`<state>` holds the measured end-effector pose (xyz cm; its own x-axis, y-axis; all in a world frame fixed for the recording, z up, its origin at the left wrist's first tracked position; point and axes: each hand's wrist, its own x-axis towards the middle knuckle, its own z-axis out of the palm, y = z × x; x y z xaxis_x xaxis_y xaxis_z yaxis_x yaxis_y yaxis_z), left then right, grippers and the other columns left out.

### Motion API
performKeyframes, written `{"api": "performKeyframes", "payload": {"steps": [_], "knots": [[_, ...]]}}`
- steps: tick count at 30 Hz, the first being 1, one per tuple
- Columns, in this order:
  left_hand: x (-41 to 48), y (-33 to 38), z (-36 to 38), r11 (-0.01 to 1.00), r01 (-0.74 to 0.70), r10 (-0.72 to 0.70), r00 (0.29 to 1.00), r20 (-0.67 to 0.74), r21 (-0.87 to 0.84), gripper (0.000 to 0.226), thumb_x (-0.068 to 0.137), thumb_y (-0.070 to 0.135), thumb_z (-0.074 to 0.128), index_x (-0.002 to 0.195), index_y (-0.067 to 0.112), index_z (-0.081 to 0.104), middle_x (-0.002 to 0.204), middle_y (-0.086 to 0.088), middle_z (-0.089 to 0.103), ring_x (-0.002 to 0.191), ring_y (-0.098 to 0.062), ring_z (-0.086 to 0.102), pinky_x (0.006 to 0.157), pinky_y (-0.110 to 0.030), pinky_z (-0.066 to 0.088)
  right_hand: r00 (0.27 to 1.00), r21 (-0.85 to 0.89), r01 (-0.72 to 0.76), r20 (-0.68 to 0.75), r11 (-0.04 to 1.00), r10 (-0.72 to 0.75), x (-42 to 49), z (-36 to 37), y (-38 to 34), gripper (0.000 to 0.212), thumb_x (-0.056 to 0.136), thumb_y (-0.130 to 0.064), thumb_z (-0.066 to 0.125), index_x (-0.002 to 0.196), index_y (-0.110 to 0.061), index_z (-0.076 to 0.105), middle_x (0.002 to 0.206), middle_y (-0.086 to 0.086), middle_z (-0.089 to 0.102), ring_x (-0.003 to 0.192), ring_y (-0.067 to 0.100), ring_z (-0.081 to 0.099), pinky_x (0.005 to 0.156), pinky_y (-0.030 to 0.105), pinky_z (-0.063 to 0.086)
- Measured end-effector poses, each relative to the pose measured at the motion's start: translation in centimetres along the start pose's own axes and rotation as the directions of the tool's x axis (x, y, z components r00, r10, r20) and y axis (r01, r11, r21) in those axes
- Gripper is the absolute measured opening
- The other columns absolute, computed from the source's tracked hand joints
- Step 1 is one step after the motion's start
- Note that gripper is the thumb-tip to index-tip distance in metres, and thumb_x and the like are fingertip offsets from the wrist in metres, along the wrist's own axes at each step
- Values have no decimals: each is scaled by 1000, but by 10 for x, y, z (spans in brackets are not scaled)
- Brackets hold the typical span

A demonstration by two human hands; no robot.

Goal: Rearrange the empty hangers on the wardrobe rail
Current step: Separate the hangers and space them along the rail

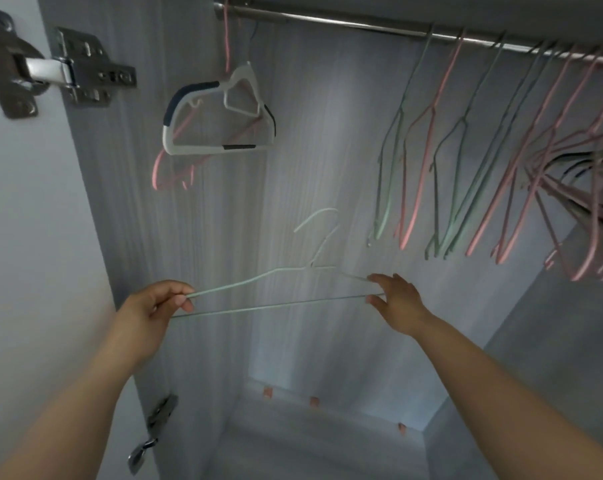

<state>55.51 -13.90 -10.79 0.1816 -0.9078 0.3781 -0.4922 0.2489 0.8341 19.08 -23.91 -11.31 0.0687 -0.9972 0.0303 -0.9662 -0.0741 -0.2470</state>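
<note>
A thin pale green hanger (258, 308) is held level in front of me, well below the metal rail (362, 27), its hook pointing up. My left hand (158, 303) pinches its left shoulder. My right hand (397, 299) grips its right end between thumb and fingers. On the rail's left end hang a white and dark blue plastic hanger (220, 116) and a pink wire hanger (175, 168) behind it. Several green and pink wire hangers (466, 168) crowd the rail's right half.
The wardrobe's grey back panel (310, 150) is behind the hanger. Door hinges (50, 67) sit on the left side wall, another hinge (154, 427) lower down. A shelf (310, 445) lies below. The rail's middle stretch carries no hangers.
</note>
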Motion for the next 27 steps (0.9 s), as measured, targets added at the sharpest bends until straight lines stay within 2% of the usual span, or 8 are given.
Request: {"api": "performKeyframes", "payload": {"steps": [2, 5, 7, 9, 13, 19, 22, 27], "knots": [[2, -4, 7, 1000, 14, -13, 1000, 11, -14, 31, 88, 0, 49, 74, 26, 59, 73, 2, 64, 67, 4, 55, 57, 3, 34, 998, 20, 35, 58, 999, -37, -8, -3, 5, 26, 98, -33, 38, 113, -22, 56, 127, 7, 58, 130, 24, 43, 114, 36, 21], [8, -22, 22, 998, 64, -63, 998, -13, 15, 17, 89, 2, 50, 84, 10, 64, 86, -10, 67, 81, -21, 55, 56, 4, 35, 990, 233, 66, 105, 970, -92, -30, -11, 7, 27, 97, -26, 42, 71, -24, 49, 74, 2, 58, 77, 22, 58, 73, 24, 40], [8, -44, 35, 984, 156, -159, 987, 26, 82, 18, 89, 4, 51, 98, 1, 66, 112, -15, 63, 100, -27, 56, 81, 0, 36, 990, 201, 81, 98, 976, -102, -41, -16, 10, 27, 96, -28, 45, 70, -26, 51, 68, -5, 51, 68, 13, 49, 63, 21, 37], [-1, -66, 53, 941, 243, -273, 957, 103, 235, 32, 89, 9, 52, 121, 4, 54, 139, -16, 42, 126, -34, 41, 109, -27, 27, 993, 135, 61, 88, 989, -73, -50, -14, 9, 21, 95, -29, 47, 83, -22, 63, 76, -9, 55, 72, 9, 51, 65, 19, 38], [-35, -73, 91, 920, 221, -310, 916, 256, 323, 56, 87, 18, 55, 138, 12, 30, 148, -13, 28, 136, -29, 27, 114, -35, 16, 968, 385, -39, 243, 922, -61, -75, -5, -25, 19, 97, -17, 44, 88, -16, 60, 77, -16, 55, 59, -5, 44, 52, 2, 35], [-79, -3, 108, 945, 323, -252, 823, 510, -53, 27, 69, 33, 75, 92, 29, 62, 85, 19, 69, 88, 7, 63, 99, -31, 44, 926, 766, -315, 377, 560, 5, -84, 14, -92, 27, 98, -9, 30, 91, -16, 55, 63, -2, 41, 46, 6, 33, 37, 13, 28], [-95, 33, 105, 926, 341, -198, 802, 563, -159, 58, 48, 63, 75, 96, 37, 58, 110, 8, 64, 99, -3, 62, 84, -15, 48, 937, 899, -347, 344, 267, 59, -82, 10, -119, 30, 99, -4, 26, 88, -12, 53, 61, 1, 39, 29, 0, 32, 31, 12, 25], [-101, 60, 99, 920, 290, -173, 905, 389, -265, 53, 69, 13, 75, 103, 43, 48, 115, 1, 56, 84, 3, 64, 61, -3, 44, 961, 963, -260, 264, -68, 77, -86, -10, -166, 32, 99, -1, 26, 84, -10, 53, 59, 1, 37, 27, 0, 29, 30, 12, 22]]}}
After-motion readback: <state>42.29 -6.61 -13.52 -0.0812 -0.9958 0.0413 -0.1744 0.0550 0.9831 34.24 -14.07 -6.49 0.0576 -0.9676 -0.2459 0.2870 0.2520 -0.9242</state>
